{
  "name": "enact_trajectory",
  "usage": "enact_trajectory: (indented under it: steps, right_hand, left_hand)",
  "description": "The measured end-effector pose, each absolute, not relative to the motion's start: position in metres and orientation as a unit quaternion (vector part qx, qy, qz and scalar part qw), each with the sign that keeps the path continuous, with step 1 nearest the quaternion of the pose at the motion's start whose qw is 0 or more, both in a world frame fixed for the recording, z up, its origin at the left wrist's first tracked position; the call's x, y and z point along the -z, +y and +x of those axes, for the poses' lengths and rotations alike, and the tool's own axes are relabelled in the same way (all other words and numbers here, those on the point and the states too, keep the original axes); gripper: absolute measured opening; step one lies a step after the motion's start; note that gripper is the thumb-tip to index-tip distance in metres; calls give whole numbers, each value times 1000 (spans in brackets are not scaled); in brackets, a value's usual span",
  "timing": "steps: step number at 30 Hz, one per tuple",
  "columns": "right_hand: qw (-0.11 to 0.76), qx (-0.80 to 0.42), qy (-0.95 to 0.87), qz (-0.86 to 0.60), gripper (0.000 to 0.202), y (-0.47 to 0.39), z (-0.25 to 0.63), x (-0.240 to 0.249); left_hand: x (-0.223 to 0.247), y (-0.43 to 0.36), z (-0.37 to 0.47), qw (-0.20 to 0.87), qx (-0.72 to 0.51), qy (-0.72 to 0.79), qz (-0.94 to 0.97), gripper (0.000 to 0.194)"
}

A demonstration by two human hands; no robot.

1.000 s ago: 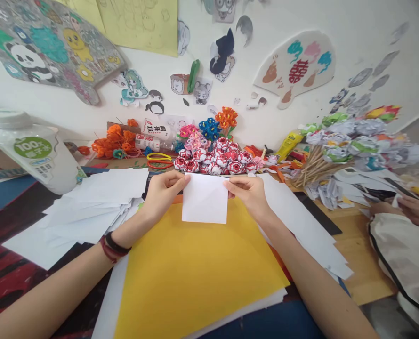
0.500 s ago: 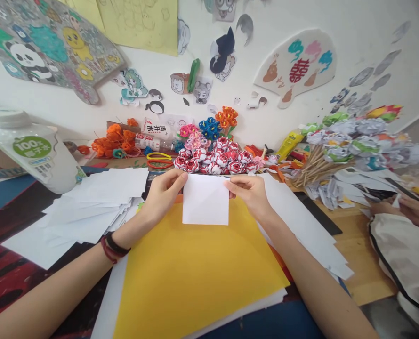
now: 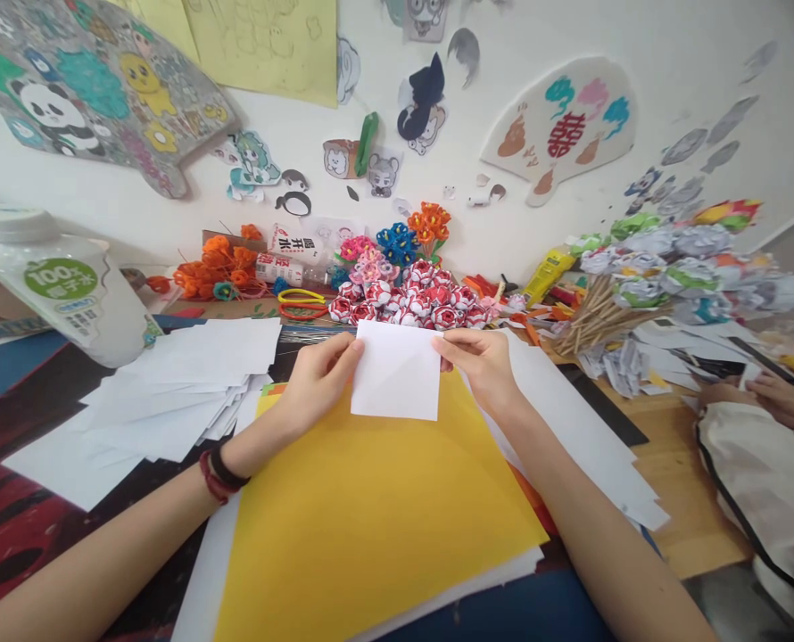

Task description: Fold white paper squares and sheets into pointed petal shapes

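A small, nearly square sheet of white paper [image 3: 395,373] is held up above a large yellow sheet [image 3: 384,526]. My left hand [image 3: 320,374] pinches its left edge near the top between thumb and fingers. On the opposite side, my right hand [image 3: 481,366] grips the upper right edge the same way. A faint slanting line crosses the paper's face. Beneath the yellow sheet, white sheets stick out at the left and lower right. Dark and red bands circle my left wrist.
Loose white sheets [image 3: 189,374] lie to the left, beside a large white bottle [image 3: 62,285]. Red-and-white paper flowers [image 3: 424,299] stand behind my hands. More white paper [image 3: 571,428] lies right, near paper flowers on sticks [image 3: 671,259]. At far right, another person's hands [image 3: 772,397] hold something white.
The white paper has shifted slightly right and up, and tilted a little. Both my hands moved with it, keeping hold. The other person's hands moved slightly.
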State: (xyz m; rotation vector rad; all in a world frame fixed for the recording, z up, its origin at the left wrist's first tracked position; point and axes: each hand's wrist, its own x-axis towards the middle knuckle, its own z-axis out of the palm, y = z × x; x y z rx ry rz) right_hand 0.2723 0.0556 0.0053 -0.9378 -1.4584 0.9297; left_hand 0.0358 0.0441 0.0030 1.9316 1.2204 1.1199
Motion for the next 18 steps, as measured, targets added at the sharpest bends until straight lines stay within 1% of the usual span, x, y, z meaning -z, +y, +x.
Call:
enact_trajectory:
  steps: [6, 13, 18]
  right_hand:
    - [556, -404, -608, -397, 19, 56, 272, -5]
    - [561, -402, -603, -399, 18, 57, 273, -4]
    - [558, -402, -602, -404, 21, 58, 273, -5]
  left_hand:
    - [-3, 44, 37, 232, -413, 481, 738, 36]
    - [1, 46, 34, 281, -417, 471, 725, 37]
    - [1, 47, 33, 256, -413, 472, 736, 36]
